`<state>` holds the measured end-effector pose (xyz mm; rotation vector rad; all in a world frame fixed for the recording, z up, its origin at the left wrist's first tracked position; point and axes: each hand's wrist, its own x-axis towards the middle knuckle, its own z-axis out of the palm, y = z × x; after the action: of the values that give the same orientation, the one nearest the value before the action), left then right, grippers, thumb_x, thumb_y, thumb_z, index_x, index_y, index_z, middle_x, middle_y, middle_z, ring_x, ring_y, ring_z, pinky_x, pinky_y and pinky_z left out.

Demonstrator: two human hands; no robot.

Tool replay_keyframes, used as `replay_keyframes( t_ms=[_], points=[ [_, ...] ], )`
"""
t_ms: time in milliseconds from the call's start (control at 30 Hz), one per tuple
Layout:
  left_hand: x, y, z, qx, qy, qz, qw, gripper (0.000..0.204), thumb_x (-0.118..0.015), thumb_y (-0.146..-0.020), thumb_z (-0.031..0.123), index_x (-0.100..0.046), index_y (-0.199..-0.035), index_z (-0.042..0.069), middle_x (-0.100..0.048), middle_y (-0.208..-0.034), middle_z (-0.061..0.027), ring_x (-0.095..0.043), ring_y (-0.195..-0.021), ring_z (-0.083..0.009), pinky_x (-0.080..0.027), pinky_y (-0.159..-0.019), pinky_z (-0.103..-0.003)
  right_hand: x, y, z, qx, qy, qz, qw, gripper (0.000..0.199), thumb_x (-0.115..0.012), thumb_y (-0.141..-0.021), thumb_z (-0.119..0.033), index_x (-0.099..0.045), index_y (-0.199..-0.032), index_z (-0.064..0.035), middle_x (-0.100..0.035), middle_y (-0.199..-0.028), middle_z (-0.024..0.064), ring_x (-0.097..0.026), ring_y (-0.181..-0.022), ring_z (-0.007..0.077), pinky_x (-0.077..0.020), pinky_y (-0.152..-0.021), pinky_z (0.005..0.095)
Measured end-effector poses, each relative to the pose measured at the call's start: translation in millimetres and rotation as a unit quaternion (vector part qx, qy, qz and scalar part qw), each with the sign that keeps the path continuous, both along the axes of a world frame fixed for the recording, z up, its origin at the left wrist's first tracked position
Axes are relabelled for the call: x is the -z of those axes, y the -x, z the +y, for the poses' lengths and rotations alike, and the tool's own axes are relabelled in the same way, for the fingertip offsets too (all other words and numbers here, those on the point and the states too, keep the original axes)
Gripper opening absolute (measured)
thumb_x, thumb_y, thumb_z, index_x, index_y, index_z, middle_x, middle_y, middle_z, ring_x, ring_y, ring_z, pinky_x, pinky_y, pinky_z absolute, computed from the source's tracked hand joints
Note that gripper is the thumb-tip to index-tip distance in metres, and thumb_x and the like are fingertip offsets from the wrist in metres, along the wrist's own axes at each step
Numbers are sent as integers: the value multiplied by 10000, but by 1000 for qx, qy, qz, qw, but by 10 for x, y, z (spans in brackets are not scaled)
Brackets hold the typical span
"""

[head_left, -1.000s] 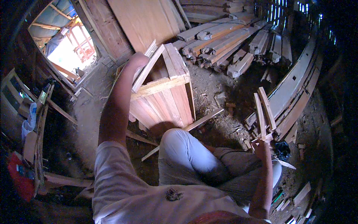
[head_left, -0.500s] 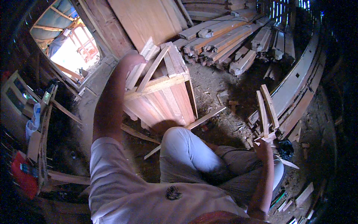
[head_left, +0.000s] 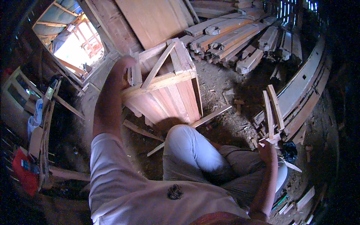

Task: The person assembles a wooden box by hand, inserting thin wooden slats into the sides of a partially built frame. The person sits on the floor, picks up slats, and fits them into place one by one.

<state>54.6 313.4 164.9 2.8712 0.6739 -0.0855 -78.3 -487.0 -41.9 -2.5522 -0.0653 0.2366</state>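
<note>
A wooden crate-like box (head_left: 170,99) with slatted sides and a diagonal brace stands in front of me. My left hand (head_left: 127,63) is stretched out to its far left corner, closed around a short wooden board (head_left: 136,71) that stands on edge there. The fingertips are partly hidden behind the wood. Low at the right, beside my folded leg, my right hand (head_left: 265,147) is closed, with pale wood ends (head_left: 275,138) at its fingers. What it grips cannot be made out. Two thin wooden strips (head_left: 272,110) slant up just beyond it.
Sawn timber (head_left: 228,35) is stacked at the back right, with long planks (head_left: 296,93) along the right. A loose stick (head_left: 210,115) lies against the box's foot. Offcuts (head_left: 305,198) litter the floor. A red object (head_left: 24,170) is at the left.
The board in my left hand has swung from a rightward slant to nearly upright and moved left along the box's top. My right hand stays low by my leg.
</note>
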Motion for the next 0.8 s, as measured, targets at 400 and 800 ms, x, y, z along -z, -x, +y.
replay_keyframes(
  t_ms=[400,800],
  points=[
    [205,-200,714,107,-302,51,946,346,-485,-885,242,-717,-991,8,-666,-1046,-268,-670,-965,-402,-523,-898,-480,28,-22,58,-16,-15,19,1000,387,-606,-887,-380,-697,-1107,-75,-688,-1023,255,-663,-977,420,-536,-832,486],
    [-42,852,-887,-93,-277,-163,942,373,-490,-891,277,-709,-977,-12,-670,-1051,-264,-666,-982,-406,-525,-896,-463,711,-257,-378,-84,-23,-6,996,437,-595,-902,-395,-664,-1166,-54,-682,-1069,250,-650,-1022,417,-528,-867,479]
  ],
)
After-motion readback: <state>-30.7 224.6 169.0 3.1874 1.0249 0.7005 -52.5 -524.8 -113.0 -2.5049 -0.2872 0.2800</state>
